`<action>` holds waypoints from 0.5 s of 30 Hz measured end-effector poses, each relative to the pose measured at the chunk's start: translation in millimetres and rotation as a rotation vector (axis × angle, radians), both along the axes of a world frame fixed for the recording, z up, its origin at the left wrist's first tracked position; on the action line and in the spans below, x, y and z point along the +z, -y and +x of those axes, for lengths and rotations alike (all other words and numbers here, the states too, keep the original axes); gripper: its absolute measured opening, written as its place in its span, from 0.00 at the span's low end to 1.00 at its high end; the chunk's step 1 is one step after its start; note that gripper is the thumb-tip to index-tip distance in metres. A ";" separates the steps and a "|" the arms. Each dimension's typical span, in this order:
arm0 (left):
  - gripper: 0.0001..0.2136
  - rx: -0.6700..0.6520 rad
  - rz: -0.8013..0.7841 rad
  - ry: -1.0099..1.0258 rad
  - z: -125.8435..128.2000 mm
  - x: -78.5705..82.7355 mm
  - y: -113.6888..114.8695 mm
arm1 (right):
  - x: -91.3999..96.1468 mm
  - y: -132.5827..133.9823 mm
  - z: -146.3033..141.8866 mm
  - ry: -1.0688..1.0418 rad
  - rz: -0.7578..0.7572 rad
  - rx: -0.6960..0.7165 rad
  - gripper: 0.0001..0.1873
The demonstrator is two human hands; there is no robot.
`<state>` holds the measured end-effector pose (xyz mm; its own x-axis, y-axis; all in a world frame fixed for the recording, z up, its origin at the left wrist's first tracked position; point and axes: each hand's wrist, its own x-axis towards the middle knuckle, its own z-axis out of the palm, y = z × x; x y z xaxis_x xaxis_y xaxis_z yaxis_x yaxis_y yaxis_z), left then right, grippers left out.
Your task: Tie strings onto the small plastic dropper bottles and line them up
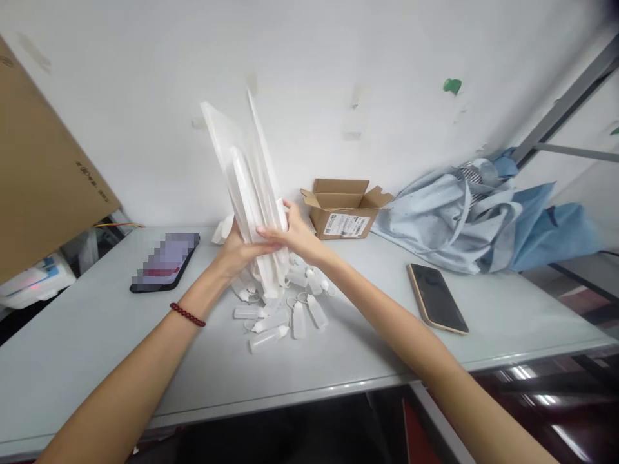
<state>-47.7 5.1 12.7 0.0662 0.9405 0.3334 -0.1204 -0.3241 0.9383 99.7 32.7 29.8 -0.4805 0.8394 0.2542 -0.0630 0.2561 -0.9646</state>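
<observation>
Both hands grip a bundle of thin white sheets [251, 180], held upright and slightly tilted above the table. I cannot tell whether it is a folded bag. My left hand [236, 252] is closed round its lower left side, with the thumb across the front. My right hand [298, 233] clasps the right side, its thumb also in front and its other fingers partly hidden. Directly below, several small translucent squeeze bottles [299, 320] with white caps and cap loops lie in a loose pile. The bundle's lower end reaches down to the pile and hides part of it.
On the grey table [358, 361], a phone [167, 261] lies left and another phone [438, 298] right. An open cardboard box [348, 216] stands by the wall. Light-blue fabric bags [445, 219] are heaped at the right. A large carton [43, 167] juts in from the left.
</observation>
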 end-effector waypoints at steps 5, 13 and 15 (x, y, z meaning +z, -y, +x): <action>0.26 0.107 -0.007 0.035 -5.9 2.1 -2.2 | 0.0 -6.5 7.5 -0.022 0.003 -0.182 0.52; 0.27 0.177 0.094 -0.011 -6.6 10.4 1.5 | 8.3 -1.7 6.0 -0.029 0.066 -0.155 0.47; 0.24 0.178 0.082 0.024 -7.7 9.3 1.0 | 8.3 -2.8 6.8 -0.050 0.056 -0.180 0.43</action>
<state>-55.4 4.1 22.0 -0.1075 0.9062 0.4090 -0.0763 -0.4177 0.9054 106.5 35.5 38.1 -0.3098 0.8942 0.3231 -0.0591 0.3211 -0.9452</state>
